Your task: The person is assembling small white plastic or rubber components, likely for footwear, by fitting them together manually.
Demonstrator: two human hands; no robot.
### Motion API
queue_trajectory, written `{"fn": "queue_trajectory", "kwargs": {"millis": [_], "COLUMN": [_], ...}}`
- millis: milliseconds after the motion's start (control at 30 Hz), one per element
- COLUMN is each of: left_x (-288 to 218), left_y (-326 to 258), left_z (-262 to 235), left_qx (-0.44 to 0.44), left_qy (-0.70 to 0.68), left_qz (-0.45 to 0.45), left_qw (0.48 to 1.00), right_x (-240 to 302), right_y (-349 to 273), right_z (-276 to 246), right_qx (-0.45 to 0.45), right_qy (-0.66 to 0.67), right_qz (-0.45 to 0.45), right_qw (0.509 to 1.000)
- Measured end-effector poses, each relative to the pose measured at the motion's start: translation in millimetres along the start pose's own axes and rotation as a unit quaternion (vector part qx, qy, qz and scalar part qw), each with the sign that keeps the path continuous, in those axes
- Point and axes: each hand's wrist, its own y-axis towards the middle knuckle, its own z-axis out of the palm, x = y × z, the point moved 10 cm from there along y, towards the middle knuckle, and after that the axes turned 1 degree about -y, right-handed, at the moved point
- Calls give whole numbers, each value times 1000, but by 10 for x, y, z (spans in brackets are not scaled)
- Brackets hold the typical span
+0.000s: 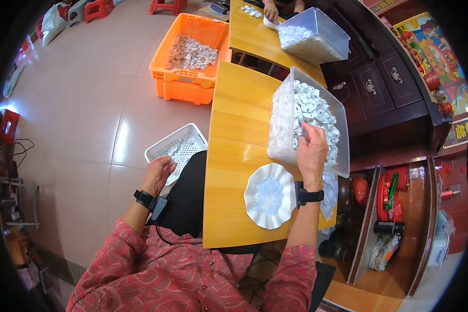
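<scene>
My right hand [312, 151] reaches into a clear plastic bin [281, 132] tilted on the wooden table [234, 156], its fingers curled among several small white ring-shaped parts [312, 106]. Just below it sits a white scalloped dish [255, 200] holding pale small parts. My left hand [158, 174] hangs off the table's left side, over the edge of a white slotted basket [164, 148] on the floor that holds a few white parts; its fingers look loosely curled with nothing visible in them. Both wrists wear black bands.
An orange crate [184, 78] of pale parts stands on the tiled floor at the table's far left. A second clear bin [322, 34] of white parts lies on another table behind, where another person's hand [270, 11] works. Dark cabinets and cluttered shelves line the right.
</scene>
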Motion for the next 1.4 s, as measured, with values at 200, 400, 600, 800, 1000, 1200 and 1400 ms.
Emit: {"fn": "queue_trajectory", "kwargs": {"millis": [200,400,600,800,1000,1200,1400], "left_x": [-79,-543,-194,479,685,632,634], "left_y": [-154,-1044,-2008,-2213,-2179,-2180,-2202], "left_z": [62,893,1797,1934,1721,1753,1762], "left_qx": [-10,69,325,379,345,347,347], "left_qy": [9,95,186,137,203,183,169], "left_qz": [22,125,56,-86,-127,-115,-126], "left_qw": [1000,985,926,911,908,912,914], "right_x": [47,461,801,948,926,527,623], "right_y": [-53,-399,-1139,-1819,-2096,-2293,-2203], "right_z": [-58,-515,-277,153,90,-30,73], "right_qx": [-31,-193,-66,15,12,-1,46], "right_qy": [-17,8,159,209,188,77,-35], "right_qz": [11,-36,19,66,42,88,46], "right_qw": [999,980,985,976,981,993,997]}}
